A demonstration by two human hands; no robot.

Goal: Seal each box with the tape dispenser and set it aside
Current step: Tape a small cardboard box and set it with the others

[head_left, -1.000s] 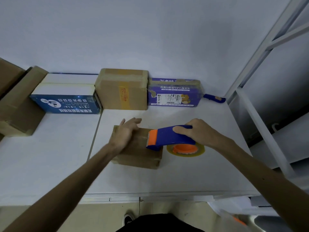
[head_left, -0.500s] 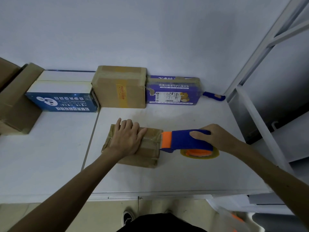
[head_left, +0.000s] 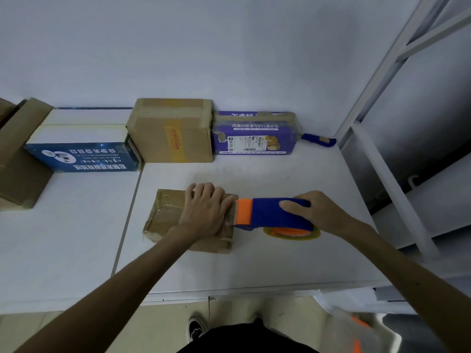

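Left hand [head_left: 206, 212] lay flat, fingers straight, pressing down on the small flat box [head_left: 167, 215] in the middle of the table [head_left: 254, 266]. Right hand [head_left: 317, 212] was wrapped round the tape dispenser [head_left: 272, 212], its orange end touching the box's right edge. Glossy tape showed across the box top.

Judged: the strip was nearly run. Tearing it off and moving the box away were left.

Along the far wall stood a brown box [head_left: 173, 133], a purple box [head_left: 254, 135] and a blue-and-white box [head_left: 81, 155]. Tape was visible on the first two, which were likely finished.
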